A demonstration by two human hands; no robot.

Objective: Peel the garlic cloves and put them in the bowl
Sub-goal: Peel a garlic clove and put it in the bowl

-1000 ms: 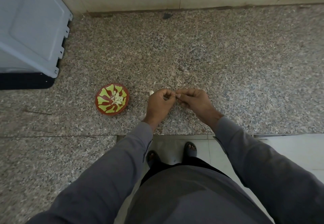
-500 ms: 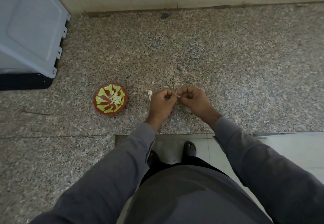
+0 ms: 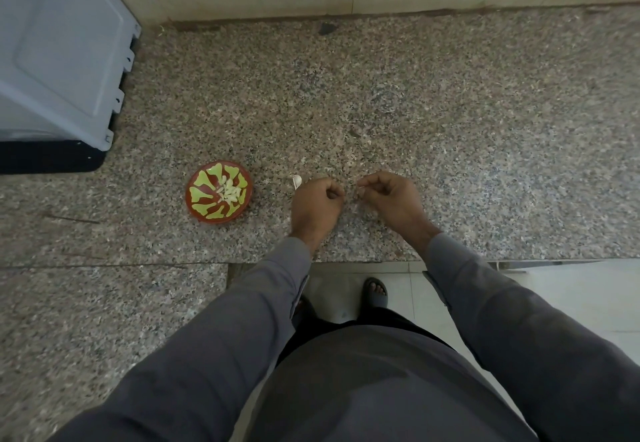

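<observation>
Speckled granite (image 3: pixel 433 102) fills most of my view, a stone counter running up to a pale wall. Looking down, I see both of my arms in grey sleeves reaching over it. My left hand (image 3: pixel 317 204) has its fingers curled inward with the knuckles up; what sits inside that curl is hidden from me, so I cannot tell whether it grips anything. My right hand (image 3: pixel 393 197) is just beside it, the two hands slightly apart, and its thumb and forefinger pinch a small pale scrap (image 3: pixel 361 189), too tiny for me to say whether it is garlic skin or a clove. One unpeeled garlic clove (image 3: pixel 296 182) lies on the stone, touching the far edge of my left hand. To the left, a red bowl with a yellow-green pattern (image 3: pixel 207 192) stands on the counter, holding a small heap of peeled cloves (image 3: pixel 229 193) at its centre. A grey-blue plastic lid (image 3: pixel 59 50) leans at the far left.
</observation>
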